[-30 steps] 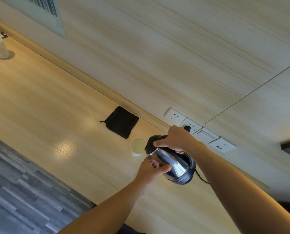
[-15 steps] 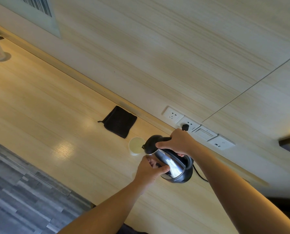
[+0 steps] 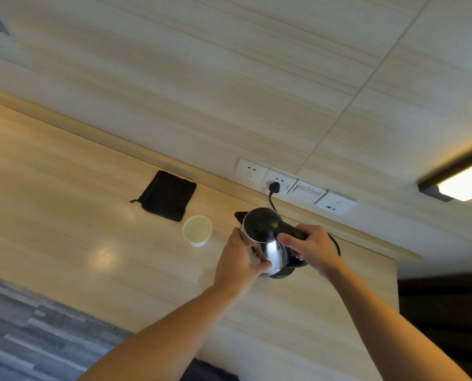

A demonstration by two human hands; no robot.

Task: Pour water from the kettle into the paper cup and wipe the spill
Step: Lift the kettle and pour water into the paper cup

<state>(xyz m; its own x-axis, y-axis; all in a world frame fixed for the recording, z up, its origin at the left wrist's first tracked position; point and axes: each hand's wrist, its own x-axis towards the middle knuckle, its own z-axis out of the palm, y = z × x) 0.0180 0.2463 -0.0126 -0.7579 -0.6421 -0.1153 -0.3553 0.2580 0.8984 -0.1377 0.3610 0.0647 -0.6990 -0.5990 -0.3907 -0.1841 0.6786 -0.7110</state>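
Note:
A steel kettle [image 3: 262,229] with a black lid and handle stands upright on the wooden counter [image 3: 64,229], over its black base. My right hand [image 3: 309,250] grips the black handle. My left hand [image 3: 241,257] presses against the kettle's steel side. A white paper cup [image 3: 197,231] holding pale liquid stands upright just left of the kettle, apart from it. A folded black cloth [image 3: 168,195] lies flat behind the cup, near the wall.
White wall sockets [image 3: 295,185] sit behind the kettle, with its black plug [image 3: 274,187] and cord in one. The counter's right end [image 3: 395,270] lies just right of the kettle. Grey floor [image 3: 23,334] shows at lower left. A lit lamp [image 3: 462,182] is at right.
The kettle was tilted with its spout toward the cup; it now stands upright further from the cup. Both hands stay on it. The view has shifted.

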